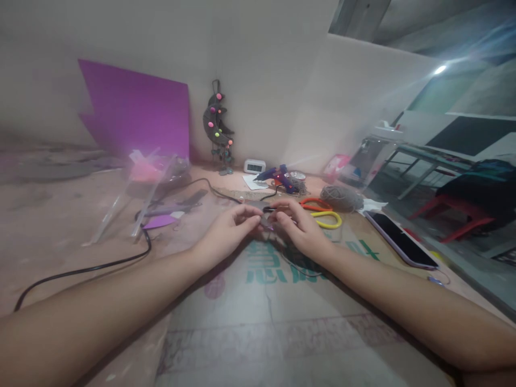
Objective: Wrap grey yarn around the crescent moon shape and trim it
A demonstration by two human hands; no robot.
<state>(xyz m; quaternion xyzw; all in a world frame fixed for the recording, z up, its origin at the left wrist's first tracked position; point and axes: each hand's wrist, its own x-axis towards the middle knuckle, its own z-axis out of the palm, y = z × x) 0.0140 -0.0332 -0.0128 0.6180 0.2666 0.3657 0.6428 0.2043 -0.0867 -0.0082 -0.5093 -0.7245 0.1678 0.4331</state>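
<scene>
Both hands meet over the cardboard sheet [226, 333], fingertips nearly touching. My left hand [236, 224] is closed in a pinch on a small grey-purple piece [266, 222]. My right hand [300, 228] is also closed in a pinch, at the piece's other side. The fingers partly cover the piece, so its exact kind is unclear. A thin grey yarn strand [296, 266] runs below the right hand over the printed cardboard. Just beyond that hand lie scissors [330, 220] with one orange and one yellow handle loop.
A blue glue gun [278, 176] with a red light lies near a small digital clock [255, 166]. Grey yarn [342, 199] and a phone [401, 239] are at right. Clear glue sticks [152, 199], a black cable [100, 265] and purple card [141, 115] are left. A moon decoration [212, 123] hangs behind.
</scene>
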